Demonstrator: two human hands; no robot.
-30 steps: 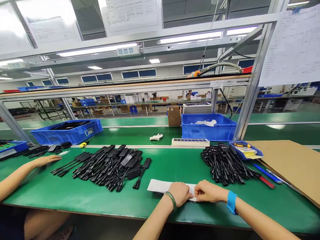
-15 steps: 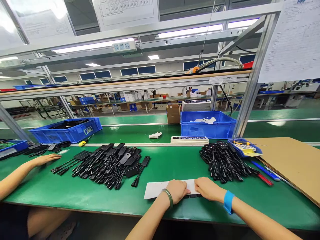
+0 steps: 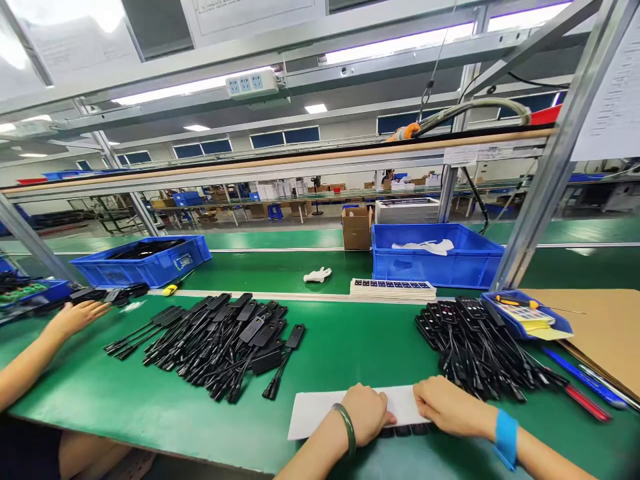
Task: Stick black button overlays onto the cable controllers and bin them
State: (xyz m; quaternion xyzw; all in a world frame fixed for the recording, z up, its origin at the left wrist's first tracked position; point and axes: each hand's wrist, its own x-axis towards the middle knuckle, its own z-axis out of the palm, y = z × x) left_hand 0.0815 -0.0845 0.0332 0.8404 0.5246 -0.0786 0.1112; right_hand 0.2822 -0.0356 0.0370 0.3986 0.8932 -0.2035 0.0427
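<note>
A long white strip (image 3: 320, 408) lies near the front edge of the bench, with several dark tabs (image 3: 404, 431) showing along its near edge. My left hand (image 3: 367, 412), with a green bangle at the wrist, is closed on the middle of the strip, thumb at its near edge. Just to the right, my right hand (image 3: 447, 403), wearing a blue wristband, has its fingers curled in and closed at the strip's right part. Its fingertips are partly hidden. Black cabled modules (image 3: 465, 340) are piled beyond my right hand, and a larger pile of similar modules (image 3: 225, 340) lies to the left.
Blue bins (image 3: 435, 263) (image 3: 145, 263) stand behind the piles. A stack of white strips (image 3: 393, 289) with dark squares lies at the back, near a white glove (image 3: 317, 275). Pens (image 3: 585, 377) and cardboard (image 3: 605, 327) are at right. Another person's hand (image 3: 75, 319) rests at far left.
My view has shifted, so the bench things sit farther apart and lower. Both hands stay on the white strip, and more dark tabs show under its near edge. The other person's hand has lifted slightly leftward.
</note>
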